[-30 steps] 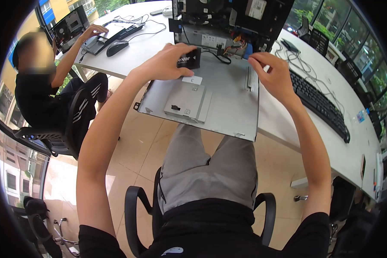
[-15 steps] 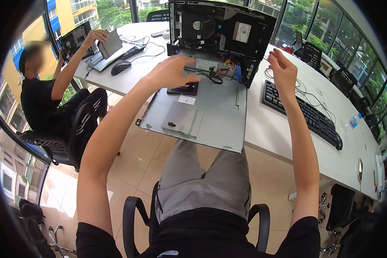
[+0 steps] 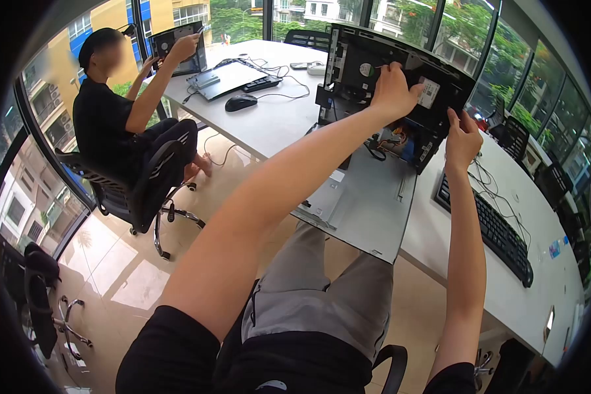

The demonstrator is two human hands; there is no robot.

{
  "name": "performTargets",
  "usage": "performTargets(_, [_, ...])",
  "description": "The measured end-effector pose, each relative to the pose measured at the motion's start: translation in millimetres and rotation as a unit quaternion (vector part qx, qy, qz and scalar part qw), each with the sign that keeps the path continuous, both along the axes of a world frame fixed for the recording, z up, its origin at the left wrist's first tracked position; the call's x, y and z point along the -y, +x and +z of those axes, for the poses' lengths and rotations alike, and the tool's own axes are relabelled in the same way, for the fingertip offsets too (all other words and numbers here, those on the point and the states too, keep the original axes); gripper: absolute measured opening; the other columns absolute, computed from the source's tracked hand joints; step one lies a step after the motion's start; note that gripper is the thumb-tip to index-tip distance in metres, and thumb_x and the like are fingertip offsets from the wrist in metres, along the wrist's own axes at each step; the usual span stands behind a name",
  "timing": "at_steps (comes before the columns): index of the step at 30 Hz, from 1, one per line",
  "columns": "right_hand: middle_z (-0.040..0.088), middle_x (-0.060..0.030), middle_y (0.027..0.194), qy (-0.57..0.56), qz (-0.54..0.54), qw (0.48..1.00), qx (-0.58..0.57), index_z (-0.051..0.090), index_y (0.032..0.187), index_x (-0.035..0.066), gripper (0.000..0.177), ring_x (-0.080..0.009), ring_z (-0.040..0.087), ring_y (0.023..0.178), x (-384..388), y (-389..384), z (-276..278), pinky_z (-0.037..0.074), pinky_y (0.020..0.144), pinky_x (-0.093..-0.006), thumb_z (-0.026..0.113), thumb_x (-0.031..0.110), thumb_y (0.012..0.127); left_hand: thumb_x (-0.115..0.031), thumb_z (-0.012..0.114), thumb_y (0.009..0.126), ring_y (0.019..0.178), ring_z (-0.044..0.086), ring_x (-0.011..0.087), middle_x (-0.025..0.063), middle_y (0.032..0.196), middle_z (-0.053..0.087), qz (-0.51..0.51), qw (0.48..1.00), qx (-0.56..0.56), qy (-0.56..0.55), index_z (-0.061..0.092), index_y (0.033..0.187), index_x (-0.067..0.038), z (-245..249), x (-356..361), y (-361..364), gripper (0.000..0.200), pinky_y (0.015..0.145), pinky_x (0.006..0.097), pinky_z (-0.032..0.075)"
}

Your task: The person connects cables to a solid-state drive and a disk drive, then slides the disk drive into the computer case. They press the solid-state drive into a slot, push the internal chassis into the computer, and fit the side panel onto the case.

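An opened desktop computer case [image 3: 419, 134] stands on its side at the table edge, showing a fan [image 3: 366, 69], coloured wires and a labelled drive [image 3: 429, 93] in a black bracket. My left hand [image 3: 394, 95] reaches across the inside of the case, thumb and index finger apart, close over the bracket beside the drive. At the case's right edge is my right hand [image 3: 465, 143], with bent fingers on either side of that edge. A grey metal side panel [image 3: 374, 203] extends from the case over my lap. My left forearm hides part of the panel.
A black keyboard [image 3: 496, 233] with loose cables lies to the right, near a water bottle [image 3: 557, 247]. On the left, a mouse [image 3: 241, 102] sits on the table [image 3: 276, 121]. Beyond it, another person [image 3: 115, 108] handles a second opened computer [image 3: 189, 60].
My left hand has moved up and inward toward the drive bracket. My right hand has come to the case edge. The other person's metal panel now lies on the table. The view has turned left.
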State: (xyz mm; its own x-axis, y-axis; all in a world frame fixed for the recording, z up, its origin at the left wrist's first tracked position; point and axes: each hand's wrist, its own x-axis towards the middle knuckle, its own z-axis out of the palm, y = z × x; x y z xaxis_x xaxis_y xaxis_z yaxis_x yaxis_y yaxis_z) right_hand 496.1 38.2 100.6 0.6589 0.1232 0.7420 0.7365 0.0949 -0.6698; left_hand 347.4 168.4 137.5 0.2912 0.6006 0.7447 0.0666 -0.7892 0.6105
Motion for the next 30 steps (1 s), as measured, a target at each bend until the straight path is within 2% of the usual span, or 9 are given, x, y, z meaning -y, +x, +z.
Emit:
performTargets(5, [0.081, -0.0139, 0.104, -0.012, -0.050, 0.998, -0.022, 0.080, 0.121, 0.000, 0.041, -0.0209, 0.076, 0.094, 4.4, -13.0, 7.9, 0.056, 0.089, -0.0335, 0.086, 0.027, 0.091, -0.038, 0.093, 0.081, 0.121, 0.065, 0.0409, 0.0262, 0.123, 0.066, 0.007, 0.999, 0.038, 0.006, 0.064, 0.125, 0.009, -3.2, -10.3, -0.7, 0.069, 0.105, 0.0474, 0.053])
performTargets(11, [0.083, -0.0127, 0.105, -0.030, -0.070, 0.994, -0.084, 0.082, 0.119, 0.002, 0.040, -0.0207, 0.077, 0.095, -2.7, -6.7, 13.1, 0.056, 0.091, -0.0324, 0.087, 0.027, 0.089, -0.045, 0.096, 0.075, 0.107, 0.074, 0.0370, 0.0246, 0.107, 0.076, 0.034, 0.998, 0.019, 0.047, 0.072, 0.117, 0.010, 1.4, -29.7, -1.1, 0.074, 0.099, 0.0437, 0.057])
performTargets(14, [0.083, -0.0120, 0.108, -0.034, -0.023, 0.996, -0.084, 0.081, 0.122, 0.002, 0.041, -0.0196, 0.076, 0.097, 2.9, -1.1, 12.1, 0.056, 0.091, -0.0316, 0.087, 0.026, 0.090, -0.050, 0.097, 0.072, 0.101, 0.078, 0.0337, 0.0219, 0.104, 0.079, 0.037, 0.998, -0.020, 0.042, 0.074, 0.119, 0.008, 8.2, -35.1, -6.3, 0.079, 0.096, 0.0428, 0.060])
performTargets(17, [0.082, -0.0114, 0.110, -0.028, 0.019, 0.993, -0.110, 0.081, 0.123, 0.003, 0.040, -0.0179, 0.075, 0.098, 7.8, -5.0, 13.7, 0.055, 0.092, -0.0304, 0.087, 0.024, 0.090, -0.053, 0.097, 0.071, 0.101, 0.079, 0.0301, 0.0189, 0.104, 0.081, 0.054, 0.996, -0.070, 0.003, 0.077, 0.121, 0.003, 17.4, -27.7, -16.4, 0.079, 0.095, 0.0410, 0.061])
performTargets(20, [0.083, -0.0104, 0.110, -0.010, 0.048, 0.992, -0.114, 0.081, 0.122, 0.003, 0.038, -0.0163, 0.074, 0.097, 10.1, -4.3, 13.4, 0.055, 0.091, -0.0298, 0.088, 0.022, 0.090, -0.055, 0.097, 0.071, 0.100, 0.079, 0.0278, 0.0173, 0.105, 0.081, 0.065, 0.994, -0.089, 0.017, 0.078, 0.121, 0.000, 20.4, -30.0, -19.2, 0.078, 0.094, 0.0400, 0.062])
performTargets(22, [0.083, -0.0092, 0.108, 0.024, 0.088, 0.990, -0.111, 0.082, 0.120, 0.002, 0.037, -0.0152, 0.074, 0.094, 9.9, -3.5, 9.3, 0.055, 0.089, -0.0298, 0.089, 0.022, 0.089, -0.057, 0.096, 0.070, 0.099, 0.079, 0.0278, 0.0174, 0.105, 0.081, 0.064, 0.994, -0.090, 0.025, 0.079, 0.120, 0.000, 20.8, -32.2, -19.3, 0.078, 0.094, 0.0397, 0.062])
performTargets(28, [0.083, -0.0102, 0.106, 0.021, 0.102, 0.986, -0.130, 0.082, 0.118, 0.000, 0.040, -0.0141, 0.073, 0.088, 15.9, -4.2, 11.6, 0.057, 0.083, -0.0297, 0.091, 0.021, 0.086, -0.060, 0.096, 0.068, 0.099, 0.080, 0.0278, 0.0178, 0.104, 0.081, 0.049, 0.994, -0.083, 0.046, 0.080, 0.118, 0.000, 22.7, -32.8, -23.6, 0.080, 0.094, 0.0381, 0.062])
performTargets(29, [0.083, -0.0104, 0.106, 0.020, 0.097, 0.987, -0.127, 0.082, 0.118, 0.000, 0.040, -0.0144, 0.073, 0.087, 16.5, -3.0, 11.1, 0.057, 0.083, -0.0298, 0.092, 0.021, 0.086, -0.053, 0.095, 0.072, 0.098, 0.080, 0.0283, 0.0133, 0.093, 0.082, 0.059, 0.993, -0.082, 0.055, 0.080, 0.119, -0.003, 21.5, -31.3, -23.4, 0.070, 0.096, 0.0402, 0.061])
performTargets(30, [0.083, -0.0105, 0.106, 0.016, 0.100, 0.986, -0.130, 0.082, 0.117, 0.000, 0.040, -0.0148, 0.073, 0.087, 18.1, -3.9, 12.4, 0.057, 0.083, -0.0297, 0.092, 0.022, 0.084, -0.053, 0.095, 0.072, 0.098, 0.080, 0.0280, 0.0133, 0.092, 0.082, 0.058, 0.993, -0.082, 0.057, 0.080, 0.119, -0.003, 21.4, -31.1, -23.9, 0.070, 0.096, 0.0400, 0.061])
